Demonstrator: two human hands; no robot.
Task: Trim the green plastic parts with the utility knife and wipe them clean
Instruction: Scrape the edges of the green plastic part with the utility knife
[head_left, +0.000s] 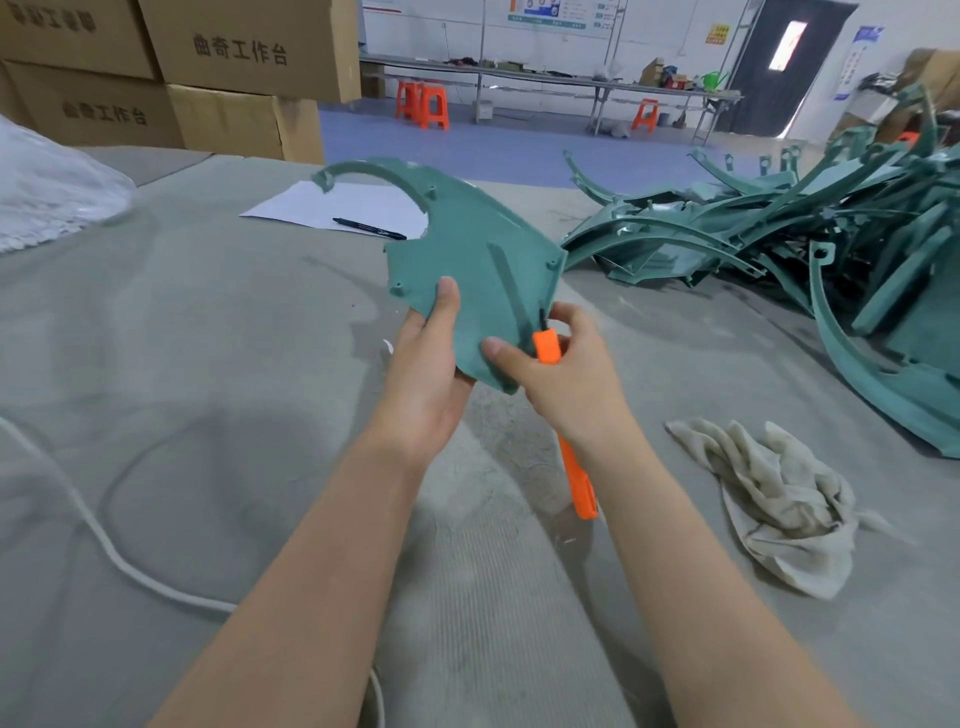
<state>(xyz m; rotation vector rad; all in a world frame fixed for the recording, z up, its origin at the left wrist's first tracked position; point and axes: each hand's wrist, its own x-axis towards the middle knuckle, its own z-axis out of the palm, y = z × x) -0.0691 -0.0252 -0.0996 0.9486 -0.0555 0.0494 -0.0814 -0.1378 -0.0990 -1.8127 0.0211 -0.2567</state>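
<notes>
Left hand (429, 364) grips the near edge of a green plastic part (467, 260), held up over the grey table (208, 364). Right hand (563, 379) is wrapped round the orange utility knife (546, 347), thumb on the part's edge. Rag (779, 499) sits near right, pile of green parts (779, 228) far right.
</notes>
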